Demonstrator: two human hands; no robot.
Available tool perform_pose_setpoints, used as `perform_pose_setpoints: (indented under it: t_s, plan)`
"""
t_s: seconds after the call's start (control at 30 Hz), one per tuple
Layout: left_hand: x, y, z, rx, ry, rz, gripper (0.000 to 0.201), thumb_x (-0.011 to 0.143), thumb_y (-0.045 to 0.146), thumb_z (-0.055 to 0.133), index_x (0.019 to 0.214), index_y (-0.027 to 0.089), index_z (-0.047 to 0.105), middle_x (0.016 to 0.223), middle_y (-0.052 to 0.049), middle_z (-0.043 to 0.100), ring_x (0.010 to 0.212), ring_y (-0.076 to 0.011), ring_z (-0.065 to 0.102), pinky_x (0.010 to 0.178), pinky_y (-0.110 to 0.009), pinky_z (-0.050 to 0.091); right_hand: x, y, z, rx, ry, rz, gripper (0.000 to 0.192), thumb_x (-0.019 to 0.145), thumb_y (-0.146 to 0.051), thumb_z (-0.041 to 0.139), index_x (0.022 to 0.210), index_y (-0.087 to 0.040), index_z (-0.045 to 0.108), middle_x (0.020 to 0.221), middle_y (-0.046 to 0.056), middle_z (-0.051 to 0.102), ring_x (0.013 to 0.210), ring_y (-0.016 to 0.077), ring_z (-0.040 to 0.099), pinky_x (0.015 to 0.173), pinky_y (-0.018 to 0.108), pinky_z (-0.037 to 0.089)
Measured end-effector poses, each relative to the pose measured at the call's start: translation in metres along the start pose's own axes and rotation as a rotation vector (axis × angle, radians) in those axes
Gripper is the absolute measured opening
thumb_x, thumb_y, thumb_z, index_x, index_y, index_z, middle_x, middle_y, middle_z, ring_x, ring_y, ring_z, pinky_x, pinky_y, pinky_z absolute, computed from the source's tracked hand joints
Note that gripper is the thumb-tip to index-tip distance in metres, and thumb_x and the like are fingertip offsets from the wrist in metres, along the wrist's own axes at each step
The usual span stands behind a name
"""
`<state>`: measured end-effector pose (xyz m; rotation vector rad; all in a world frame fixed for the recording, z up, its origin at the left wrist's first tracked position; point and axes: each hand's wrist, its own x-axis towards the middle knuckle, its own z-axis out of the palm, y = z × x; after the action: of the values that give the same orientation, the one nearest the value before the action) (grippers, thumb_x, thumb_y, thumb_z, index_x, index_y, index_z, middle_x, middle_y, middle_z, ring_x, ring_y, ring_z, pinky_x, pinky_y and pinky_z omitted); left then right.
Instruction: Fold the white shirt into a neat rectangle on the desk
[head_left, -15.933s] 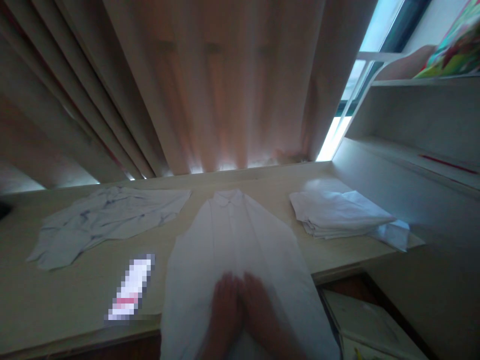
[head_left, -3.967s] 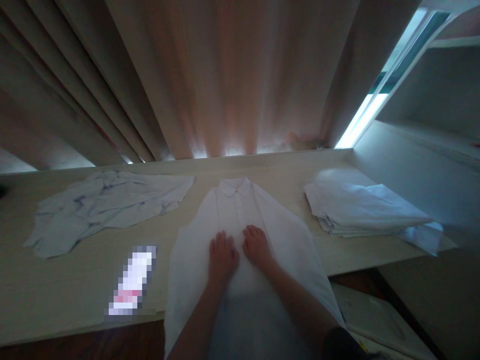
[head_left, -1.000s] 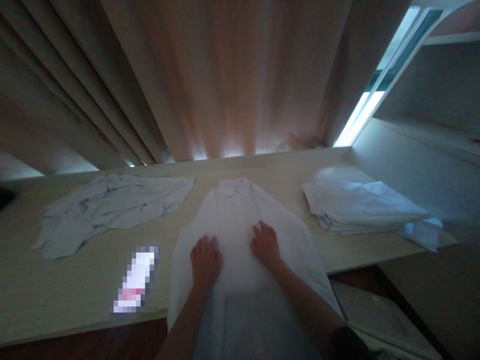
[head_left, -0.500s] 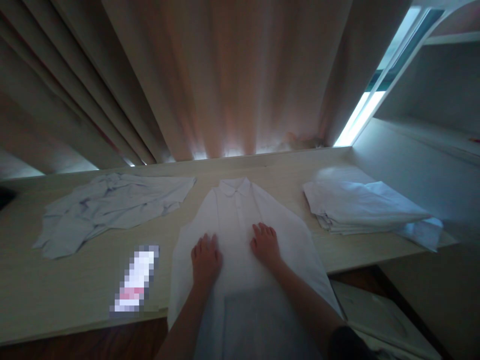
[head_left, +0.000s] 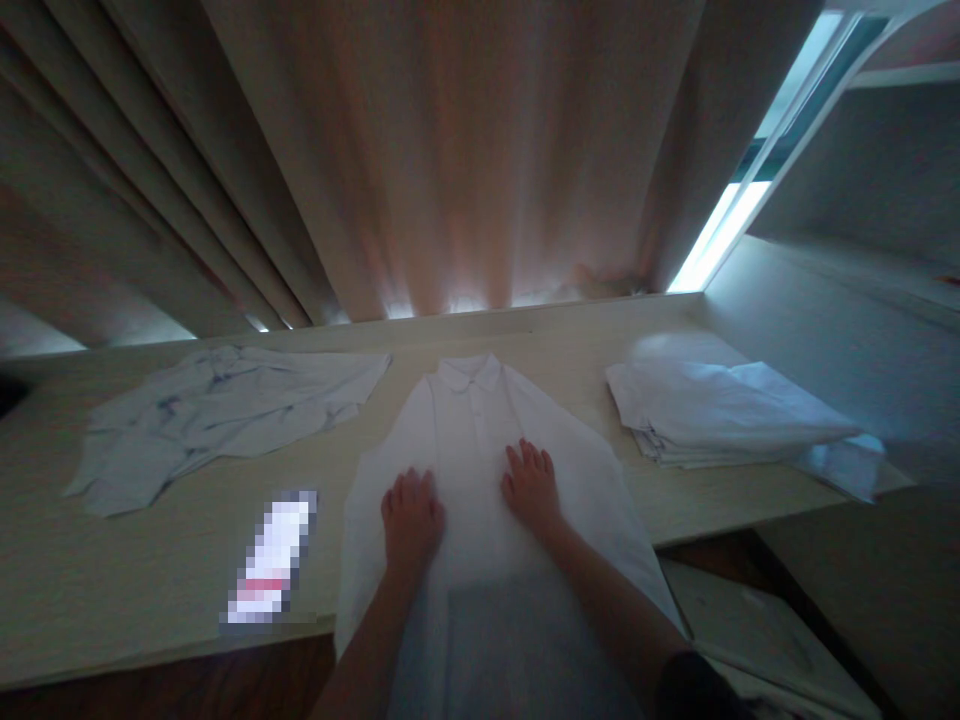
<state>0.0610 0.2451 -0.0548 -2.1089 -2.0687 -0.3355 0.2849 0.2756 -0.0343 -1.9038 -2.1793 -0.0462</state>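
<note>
Left hand [head_left: 411, 518]: flat, fingers spread, pressing the shirt [head_left: 480, 440], gripping nothing.
Right hand [head_left: 531, 485]: flat too, palm down on it.
Shirt: lower centre, spread on the table [head_left: 112, 560].

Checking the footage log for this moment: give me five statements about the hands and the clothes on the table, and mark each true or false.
1. Both hands lie flat on the white collared shirt. True: left hand, right hand.
2. The shirt's collar points toward the person. False: it points toward the curtain.
3. A folded stack of white clothes sits to the right. True.
4. The crumpled light blue shirt lies on top of that stack. False: it lies apart, on the left of the table.
5. The right hand grips a hanger. False: it is open and holds nothing.
</note>
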Motion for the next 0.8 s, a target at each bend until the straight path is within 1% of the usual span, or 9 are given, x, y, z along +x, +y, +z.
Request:
perform_pose_setpoints:
  t_s: [0.07, 0.13, 0.2, 0.3, 0.37, 0.47, 0.53, 0.67, 0.8]
  plan:
    - [-0.0012, -0.0005, 0.0010, -0.006, -0.009, 0.008, 0.043, 0.084, 0.026, 0.036, 0.124, 0.017, 0.051, 0.131, -0.016, 0.050, 0.123, -0.0298, 0.042, 0.102, -0.049, 0.030, -0.0001, 0.0005, 0.0008, 0.008, -0.013, -0.005, 0.045, 0.088, -0.033, 0.037, 0.129, -0.018, 0.046, 0.135, 0.014, 0.047, 0.127, 0.0254, 0.035, 0.107, 0.044, 0.015]
    - [-0.0020, -0.0008, 0.0025, -0.010, -0.007, 0.006, 0.042, 0.084, 0.026, 0.036, 0.121, 0.017, 0.053, 0.128, -0.015, 0.052, 0.122, -0.0299, 0.042, 0.102, -0.049, 0.030, -0.0002, 0.0007, 0.0012, 0.013, -0.017, -0.003, 0.042, 0.089, -0.033, 0.035, 0.126, -0.019, 0.049, 0.132, 0.013, 0.049, 0.126, 0.0248, 0.036, 0.107, 0.043, 0.016]
    - [-0.0020, -0.0008, 0.0043, -0.012, 0.012, -0.002, 0.044, 0.083, 0.025, 0.037, 0.124, 0.016, 0.050, 0.130, -0.015, 0.051, 0.124, -0.0300, 0.041, 0.103, -0.049, 0.029, -0.0003, 0.0007, 0.0013, 0.013, -0.013, 0.007, 0.043, 0.089, -0.034, 0.035, 0.128, -0.019, 0.048, 0.134, 0.012, 0.048, 0.127, 0.0246, 0.036, 0.107, 0.043, 0.016]
    - [-0.0007, -0.0004, 0.0067, -0.022, 0.041, -0.019, 0.050, 0.082, 0.024, 0.037, 0.130, 0.014, 0.044, 0.136, -0.018, 0.044, 0.127, -0.0300, 0.037, 0.104, -0.050, 0.026, -0.0003, 0.0002, 0.0013, 0.001, -0.007, 0.022, 0.048, 0.089, -0.037, 0.035, 0.134, -0.019, 0.041, 0.139, 0.013, 0.043, 0.130, 0.0256, 0.032, 0.108, 0.045, 0.013]
    - [0.0002, -0.0005, 0.0074, -0.026, 0.029, -0.022, 0.050, 0.082, 0.024, 0.037, 0.131, 0.014, 0.043, 0.135, -0.017, 0.046, 0.126, -0.0302, 0.038, 0.104, -0.051, 0.027, -0.0001, 0.0001, 0.0013, -0.007, -0.010, 0.027, 0.050, 0.089, -0.037, 0.036, 0.135, -0.019, 0.039, 0.140, 0.014, 0.041, 0.130, 0.0261, 0.031, 0.108, 0.046, 0.012]
    - [0.0002, -0.0006, 0.0063, -0.015, -0.009, -0.003, 0.045, 0.083, 0.025, 0.037, 0.125, 0.017, 0.050, 0.129, -0.015, 0.052, 0.121, -0.0304, 0.043, 0.102, -0.051, 0.029, 0.0002, 0.0007, 0.0015, 0.000, -0.020, 0.017, 0.046, 0.089, -0.036, 0.036, 0.131, -0.019, 0.044, 0.135, 0.013, 0.047, 0.127, 0.0252, 0.034, 0.107, 0.045, 0.014]
    - [-0.0005, -0.0005, 0.0044, -0.002, -0.012, 0.007, 0.042, 0.083, 0.026, 0.036, 0.121, 0.017, 0.053, 0.128, -0.014, 0.053, 0.121, -0.0304, 0.043, 0.102, -0.050, 0.029, 0.0002, 0.0013, 0.0016, 0.004, -0.018, 0.014, 0.043, 0.089, -0.036, 0.035, 0.127, -0.020, 0.048, 0.133, 0.012, 0.049, 0.126, 0.0248, 0.035, 0.108, 0.045, 0.014]
    - [-0.0011, -0.0002, 0.0019, 0.008, -0.014, 0.005, 0.043, 0.084, 0.026, 0.035, 0.122, 0.016, 0.052, 0.131, -0.016, 0.050, 0.123, -0.0300, 0.041, 0.103, -0.049, 0.028, -0.0001, 0.0020, 0.0025, 0.003, -0.020, 0.021, 0.042, 0.090, -0.036, 0.034, 0.126, -0.021, 0.049, 0.134, 0.012, 0.048, 0.127, 0.0244, 0.035, 0.108, 0.045, 0.014]
    - [0.0002, -0.0007, 0.0035, 0.021, -0.007, -0.004, 0.049, 0.083, 0.026, 0.036, 0.130, 0.017, 0.044, 0.138, -0.018, 0.043, 0.128, -0.0301, 0.037, 0.104, -0.050, 0.027, -0.0003, 0.0017, 0.0041, -0.010, 0.004, 0.028, 0.048, 0.090, -0.037, 0.034, 0.134, -0.020, 0.041, 0.140, 0.013, 0.041, 0.130, 0.0254, 0.031, 0.108, 0.045, 0.014]
